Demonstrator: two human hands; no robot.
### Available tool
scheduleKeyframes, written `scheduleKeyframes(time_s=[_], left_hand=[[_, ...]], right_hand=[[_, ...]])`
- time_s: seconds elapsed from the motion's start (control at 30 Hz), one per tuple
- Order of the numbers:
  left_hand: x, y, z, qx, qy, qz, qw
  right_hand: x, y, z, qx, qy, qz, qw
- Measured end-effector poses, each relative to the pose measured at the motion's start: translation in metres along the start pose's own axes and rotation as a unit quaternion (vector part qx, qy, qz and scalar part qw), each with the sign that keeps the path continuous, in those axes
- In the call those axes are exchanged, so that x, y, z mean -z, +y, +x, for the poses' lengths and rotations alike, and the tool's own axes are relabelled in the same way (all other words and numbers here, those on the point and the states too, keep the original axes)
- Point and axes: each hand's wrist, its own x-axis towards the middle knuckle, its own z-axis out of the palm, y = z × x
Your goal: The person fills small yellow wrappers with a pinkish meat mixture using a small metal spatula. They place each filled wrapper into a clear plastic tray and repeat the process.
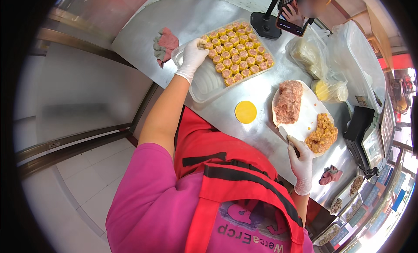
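My gloved left hand (195,55) reaches into a clear plastic tray (206,83), its fingertips pinching a yellow-wrapped dumpling (208,45) at the edge of the group. Rows of open-topped dumplings (243,55), like siu mai, fill most of the tray; the near left part shows bare plastic. My gloved right hand (301,161) grips a flat-bladed spreader (283,134), its handle mostly hidden by the fingers. Its blade is by the rim of a white platter (304,117) bearing a minced meat mound (288,102) and a corn-flecked filling (321,134). Between tray and platter lies one round yellow wrapper (246,112).
A phone (294,19) on a black stand (266,25) rises behind the tray. Plastic bags (308,55), a clear bin (356,63) and a black device (359,132) line the right. Crumpled cloths (167,45) lie on the metal table (215,125), left and right.
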Motion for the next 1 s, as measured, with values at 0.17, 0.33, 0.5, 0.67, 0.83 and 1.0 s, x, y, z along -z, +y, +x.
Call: scheduleKeyframes(time_s=[0.17, 0.33, 0.5, 0.67, 0.83, 1.0], left_hand=[[0.002, 0.001, -0.002, -0.027, 0.026, 0.025, 0.999], [-0.014, 0.004, -0.015, 0.021, 0.141, -0.12, 0.982], [-0.03, 0.027, -0.025, 0.051, 0.061, -0.332, 0.94], [-0.036, 0.041, -0.03, 0.009, 0.03, -0.247, 0.968], [-0.039, 0.03, -0.029, -0.018, 0.015, -0.166, 0.986], [-0.05, 0.019, -0.024, 0.022, 0.033, -0.125, 0.991]], right_hand=[[-0.001, 0.003, -0.002, -0.007, -0.004, 0.004, 1.0], [-0.001, 0.003, -0.005, -0.01, -0.005, 0.013, 1.0], [0.001, 0.001, -0.006, 0.0, -0.012, 0.005, 1.0], [-0.003, 0.007, -0.013, -0.009, 0.003, 0.023, 1.0], [-0.007, 0.01, -0.018, -0.032, 0.004, 0.023, 0.999], [-0.004, 0.006, -0.016, -0.017, 0.003, -0.009, 1.0]])
